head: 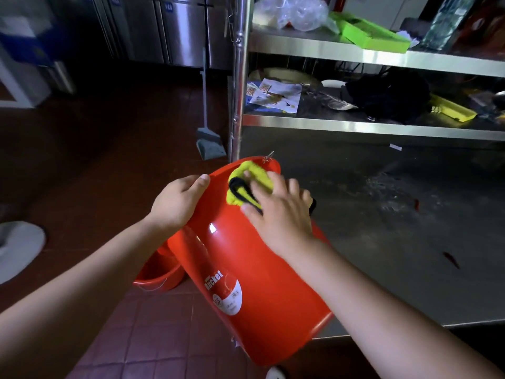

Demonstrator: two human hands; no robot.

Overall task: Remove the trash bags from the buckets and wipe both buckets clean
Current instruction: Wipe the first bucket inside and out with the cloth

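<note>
Item: red bucket [262, 283], tilted, long axis running away from us. Our left hand [177, 203] grips its far rim; right hand [278, 214], fingers spread, presses yellow cloth [254, 173] there.

A steel shelving rack [355, 50] fills the upper right of the frame. On its top shelf lie a crumpled clear plastic bag [295, 12] and, just beside it to the right, a bright green tray [371, 34]. On the shelf below, some printed papers [273, 95] lie at the left, a black bag [388, 97] sits in the middle, and a yellow tray [451, 108] is at the right. Left of the rack's post, a grey dustpan [209, 140] with a long handle stands on the dark red tiled floor [95, 160]. Steel cabinets [177, 28] stand along the upper left. A white round object [19, 247] is at the left edge.
</note>
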